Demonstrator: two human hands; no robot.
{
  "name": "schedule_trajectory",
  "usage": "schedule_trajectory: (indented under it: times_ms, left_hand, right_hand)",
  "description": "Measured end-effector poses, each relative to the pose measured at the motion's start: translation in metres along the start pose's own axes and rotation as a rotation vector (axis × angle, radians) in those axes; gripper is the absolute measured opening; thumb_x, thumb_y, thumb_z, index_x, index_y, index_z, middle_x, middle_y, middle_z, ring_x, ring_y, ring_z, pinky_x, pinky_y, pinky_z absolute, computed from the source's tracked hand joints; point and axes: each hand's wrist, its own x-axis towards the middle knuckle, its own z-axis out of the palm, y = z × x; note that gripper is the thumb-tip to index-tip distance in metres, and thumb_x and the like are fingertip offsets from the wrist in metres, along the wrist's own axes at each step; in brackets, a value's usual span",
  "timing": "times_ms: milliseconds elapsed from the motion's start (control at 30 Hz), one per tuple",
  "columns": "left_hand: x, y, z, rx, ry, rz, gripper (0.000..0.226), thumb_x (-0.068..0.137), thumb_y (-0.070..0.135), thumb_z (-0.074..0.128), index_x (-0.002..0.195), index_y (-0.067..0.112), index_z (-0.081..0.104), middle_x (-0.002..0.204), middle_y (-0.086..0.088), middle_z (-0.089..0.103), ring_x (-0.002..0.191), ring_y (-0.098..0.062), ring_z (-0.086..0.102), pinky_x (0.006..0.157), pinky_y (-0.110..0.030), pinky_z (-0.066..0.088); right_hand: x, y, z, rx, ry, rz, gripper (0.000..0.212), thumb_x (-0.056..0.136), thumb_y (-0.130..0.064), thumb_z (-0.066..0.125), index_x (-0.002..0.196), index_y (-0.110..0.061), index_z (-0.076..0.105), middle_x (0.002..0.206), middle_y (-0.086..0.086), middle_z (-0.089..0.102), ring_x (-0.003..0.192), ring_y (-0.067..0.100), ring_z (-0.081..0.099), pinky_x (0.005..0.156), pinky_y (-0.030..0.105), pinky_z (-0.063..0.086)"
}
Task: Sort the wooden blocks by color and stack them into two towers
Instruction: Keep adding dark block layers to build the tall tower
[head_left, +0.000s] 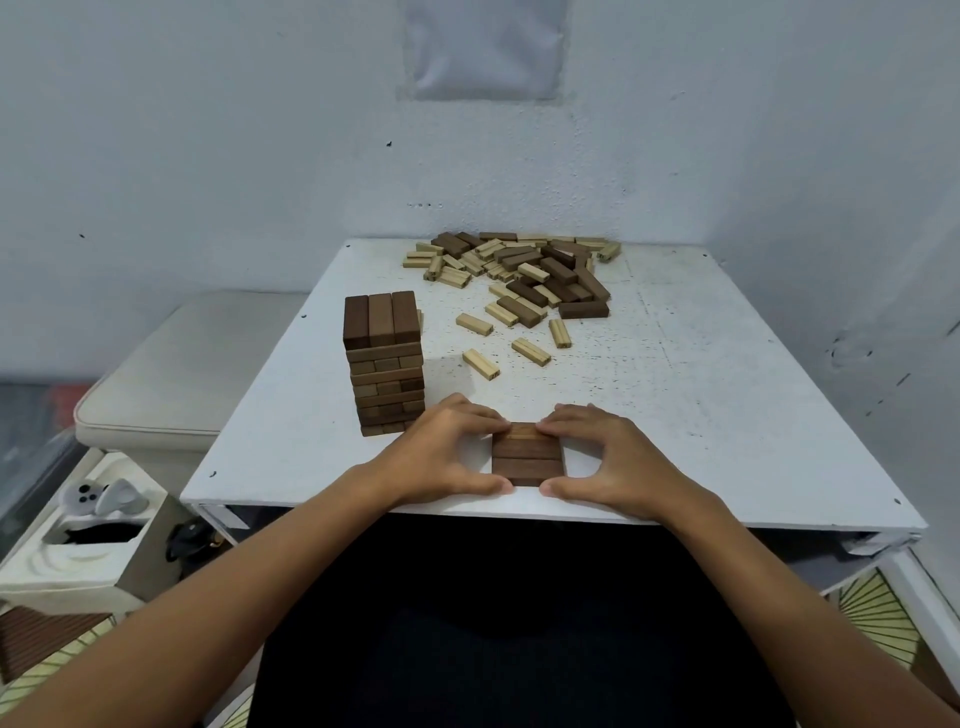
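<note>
A tower of dark brown blocks (383, 364) stands on the left of the white table (727, 415). Near the front edge lie three dark blocks side by side as one flat row (527, 454). My left hand (447, 449) and my right hand (608, 454) pinch this row from both sides, fingers on its far edge and thumbs on its near edge. A mixed heap of dark and light blocks (524, 270) lies at the back of the table. Several loose light blocks (480, 364) lie between heap and hands.
A wall stands close behind and to the right of the table. A grey cushioned seat (171, 374) sits left of the table. Below it, a white box (83, 540) holds a controller. My dark lap fills the space in front of the table edge.
</note>
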Motion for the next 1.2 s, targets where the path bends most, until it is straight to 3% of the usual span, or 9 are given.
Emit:
schedule_trajectory:
  times_ms: [167, 333, 467, 567, 667, 800, 900, 1067, 1200]
  left_hand:
    - [0.001, 0.004, 0.000, -0.002, 0.013, 0.006, 0.072, 0.071, 0.052, 0.076, 0.131, 0.017, 0.060, 0.126, 0.004, 0.062, 0.109, -0.003, 0.042, 0.088, -0.025, 0.039]
    - [0.002, 0.018, -0.016, -0.023, 0.121, 0.058, 0.070, 0.067, 0.049, 0.081, 0.126, 0.015, 0.064, 0.121, 0.004, 0.065, 0.109, -0.007, 0.048, 0.089, -0.027, 0.042]
    - [0.005, 0.031, -0.042, -0.021, 0.219, 0.116, 0.068, 0.064, 0.048, 0.080, 0.121, 0.015, 0.067, 0.114, 0.003, 0.068, 0.097, -0.003, 0.050, 0.076, -0.011, 0.036]
    - [0.007, 0.039, -0.066, -0.007, 0.287, 0.134, 0.067, 0.059, 0.053, 0.079, 0.116, 0.017, 0.070, 0.103, 0.009, 0.069, 0.089, 0.004, 0.051, 0.069, -0.008, 0.034]
    - [0.006, 0.048, -0.095, 0.033, 0.351, 0.117, 0.066, 0.056, 0.055, 0.078, 0.112, 0.021, 0.072, 0.088, 0.026, 0.057, 0.085, 0.007, 0.052, 0.068, -0.007, 0.036]
    - [0.001, 0.047, -0.130, 0.043, 0.398, 0.105, 0.072, 0.052, 0.062, 0.073, 0.112, 0.022, 0.072, 0.092, 0.020, 0.058, 0.089, 0.000, 0.057, 0.067, -0.006, 0.037]
    - [-0.004, 0.035, -0.150, 0.042, 0.416, 0.078, 0.072, 0.052, 0.062, 0.072, 0.110, 0.020, 0.072, 0.094, 0.013, 0.062, 0.086, -0.001, 0.057, 0.064, -0.005, 0.036]
    - [-0.011, 0.009, -0.169, 0.037, 0.409, -0.016, 0.075, 0.051, 0.063, 0.072, 0.110, 0.017, 0.073, 0.093, 0.017, 0.067, 0.084, 0.001, 0.058, 0.062, -0.008, 0.038]
    - [-0.016, -0.009, -0.174, 0.007, 0.387, -0.080, 0.072, 0.051, 0.054, 0.078, 0.110, 0.014, 0.073, 0.082, 0.025, 0.059, 0.061, 0.012, 0.052, 0.056, -0.006, 0.037]
  right_hand:
    - [-0.003, -0.002, -0.003, 0.034, 0.007, 0.002, 0.064, 0.067, -0.038, 0.087, 0.126, -0.026, 0.065, 0.121, -0.021, 0.055, 0.113, -0.007, 0.049, 0.095, 0.010, 0.032]
    - [0.000, -0.011, -0.024, 0.075, 0.046, -0.056, 0.061, 0.065, -0.035, 0.088, 0.122, -0.026, 0.067, 0.120, -0.015, 0.061, 0.113, -0.004, 0.054, 0.097, 0.019, 0.041]
    - [0.009, -0.029, -0.049, 0.098, 0.099, -0.139, 0.058, 0.065, -0.030, 0.090, 0.119, -0.025, 0.069, 0.117, -0.018, 0.062, 0.112, -0.006, 0.054, 0.093, 0.007, 0.039]
    - [0.022, -0.046, -0.064, 0.115, 0.130, -0.194, 0.056, 0.065, -0.025, 0.090, 0.117, -0.025, 0.069, 0.115, -0.020, 0.063, 0.112, -0.005, 0.056, 0.090, 0.005, 0.039]
    - [0.037, -0.064, -0.074, 0.134, 0.162, -0.235, 0.059, 0.062, -0.035, 0.086, 0.118, -0.026, 0.070, 0.116, -0.018, 0.064, 0.112, 0.001, 0.058, 0.094, 0.017, 0.045]
    - [0.063, -0.089, -0.080, 0.150, 0.179, -0.296, 0.060, 0.061, -0.039, 0.084, 0.118, -0.024, 0.071, 0.116, -0.016, 0.066, 0.111, 0.003, 0.061, 0.096, 0.030, 0.051]
    - [0.086, -0.105, -0.077, 0.177, 0.149, -0.317, 0.061, 0.062, -0.036, 0.085, 0.119, -0.022, 0.070, 0.116, -0.014, 0.066, 0.111, 0.004, 0.061, 0.098, 0.027, 0.049]
    - [0.123, -0.122, -0.063, 0.176, 0.097, -0.337, 0.054, 0.067, -0.019, 0.088, 0.118, -0.015, 0.070, 0.111, -0.012, 0.066, 0.104, -0.003, 0.060, 0.093, 0.017, 0.048]
    - [0.145, -0.125, -0.045, 0.179, 0.057, -0.319, 0.055, 0.067, -0.023, 0.089, 0.118, -0.015, 0.070, 0.113, -0.008, 0.067, 0.107, 0.001, 0.060, 0.095, 0.019, 0.048]
